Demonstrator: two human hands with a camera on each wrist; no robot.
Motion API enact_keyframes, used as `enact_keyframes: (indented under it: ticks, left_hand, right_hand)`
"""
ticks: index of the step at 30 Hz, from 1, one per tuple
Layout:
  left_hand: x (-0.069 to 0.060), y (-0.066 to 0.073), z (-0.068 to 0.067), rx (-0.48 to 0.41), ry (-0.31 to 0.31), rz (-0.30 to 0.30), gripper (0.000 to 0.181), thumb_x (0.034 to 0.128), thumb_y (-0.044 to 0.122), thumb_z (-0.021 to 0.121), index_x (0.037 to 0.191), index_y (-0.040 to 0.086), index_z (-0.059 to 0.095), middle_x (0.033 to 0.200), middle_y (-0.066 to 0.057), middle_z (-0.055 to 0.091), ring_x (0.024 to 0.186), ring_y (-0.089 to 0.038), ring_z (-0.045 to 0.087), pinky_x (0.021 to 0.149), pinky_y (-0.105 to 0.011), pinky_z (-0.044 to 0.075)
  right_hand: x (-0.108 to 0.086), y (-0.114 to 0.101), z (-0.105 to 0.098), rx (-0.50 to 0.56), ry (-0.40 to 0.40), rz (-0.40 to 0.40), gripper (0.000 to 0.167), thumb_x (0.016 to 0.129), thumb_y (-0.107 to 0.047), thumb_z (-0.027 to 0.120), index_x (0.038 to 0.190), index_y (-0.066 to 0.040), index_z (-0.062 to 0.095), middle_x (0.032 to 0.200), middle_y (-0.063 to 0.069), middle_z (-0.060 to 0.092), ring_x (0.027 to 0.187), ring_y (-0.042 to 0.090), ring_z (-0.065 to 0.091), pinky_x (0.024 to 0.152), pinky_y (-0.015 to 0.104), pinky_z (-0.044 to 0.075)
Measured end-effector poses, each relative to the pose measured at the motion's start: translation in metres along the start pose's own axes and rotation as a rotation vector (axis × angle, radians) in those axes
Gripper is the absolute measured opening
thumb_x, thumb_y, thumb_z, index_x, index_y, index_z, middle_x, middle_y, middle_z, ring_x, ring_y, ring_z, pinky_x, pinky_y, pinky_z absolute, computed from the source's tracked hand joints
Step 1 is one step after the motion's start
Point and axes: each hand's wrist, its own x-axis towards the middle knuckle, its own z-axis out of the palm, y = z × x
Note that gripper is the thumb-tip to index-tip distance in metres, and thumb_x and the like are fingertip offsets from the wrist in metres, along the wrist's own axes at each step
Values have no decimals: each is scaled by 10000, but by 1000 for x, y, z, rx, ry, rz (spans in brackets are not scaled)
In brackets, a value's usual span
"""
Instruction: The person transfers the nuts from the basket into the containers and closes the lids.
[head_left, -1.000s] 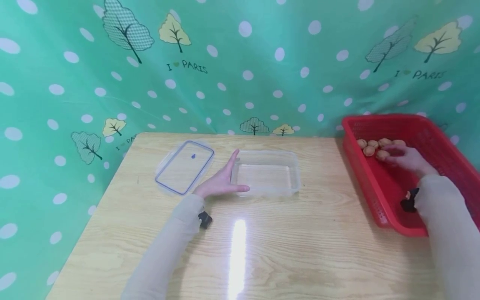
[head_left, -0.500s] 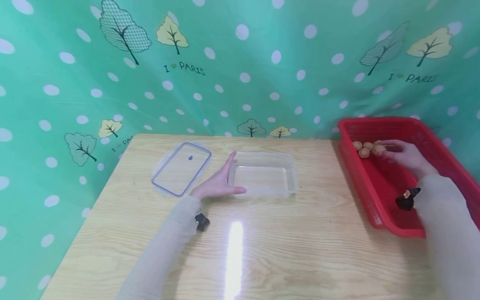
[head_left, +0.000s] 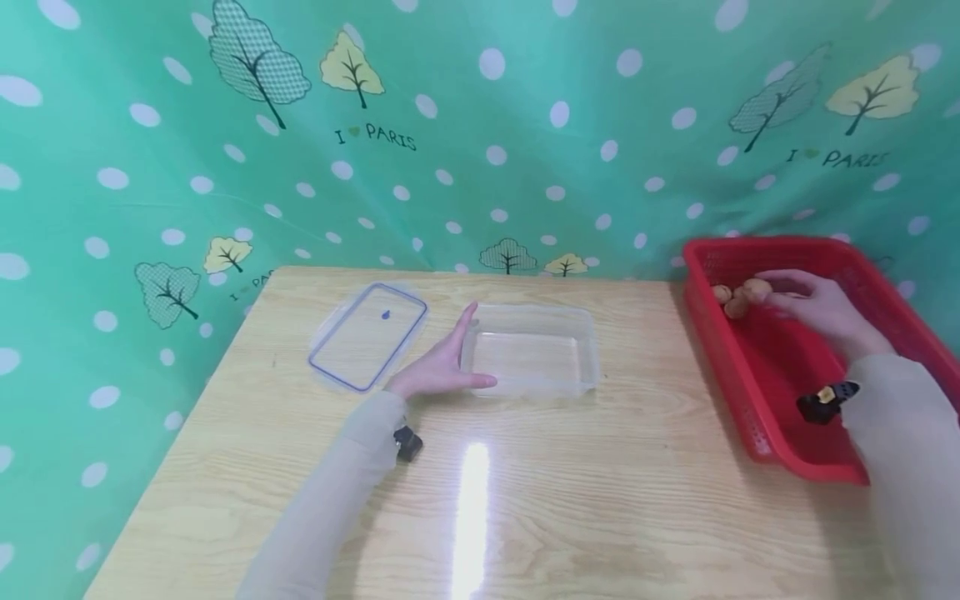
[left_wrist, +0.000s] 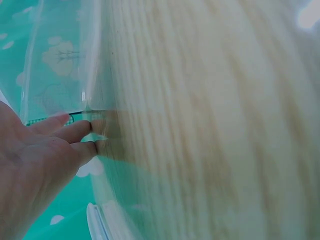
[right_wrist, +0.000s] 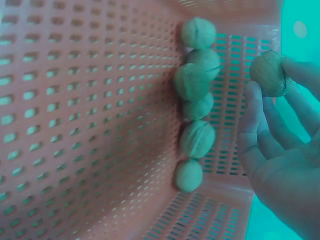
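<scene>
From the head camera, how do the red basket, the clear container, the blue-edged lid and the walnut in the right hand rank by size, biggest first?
1. Red basket, though it runs past the picture's edge
2. Clear container
3. Blue-edged lid
4. Walnut in the right hand, clearly smallest

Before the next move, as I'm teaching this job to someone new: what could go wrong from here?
The walnut sits only in the fingertips of the right hand, so it might slip and drop.
The other walnuts lie loose along one side of the basket; a brush of the hand could set them rolling.
The left hand is spread at the end of the clear box, so a nudge may shift it.
</scene>
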Motion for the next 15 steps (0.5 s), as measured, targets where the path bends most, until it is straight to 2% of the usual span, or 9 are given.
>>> enact_keyframes:
  ticks: [7,11,15]
  left_hand:
    - [2,1,0,4,7,4,1240,760,421,812,1532,321,-154,1610,-46,8,1430,-316,149,1123,-492,201]
    - [2,0,1,-11,-1,6,1247,753,433,814,1521,355,-166,1610,-65,14,1432,-322,135,1122,-502,187]
    - [1,-1,1,-17,7,16,1244,751,445,811,1515,373,-167,1608,-95,44,1428,-332,144,1120,-508,190]
  right_hand:
    - [-5,-18,-3,56,22,7,618,932,-252,656,1460,-68,394,1112,-189,503,914,-45,529,684,153,516]
    - [-9,-27,-4,13,14,29,653,924,-305,664,1480,-118,379,1166,-130,480,960,4,490,676,185,523]
    - [-11,-39,-5,17,-3,54,692,910,-321,680,1503,-181,351,1265,-26,435,1024,78,431,669,258,546]
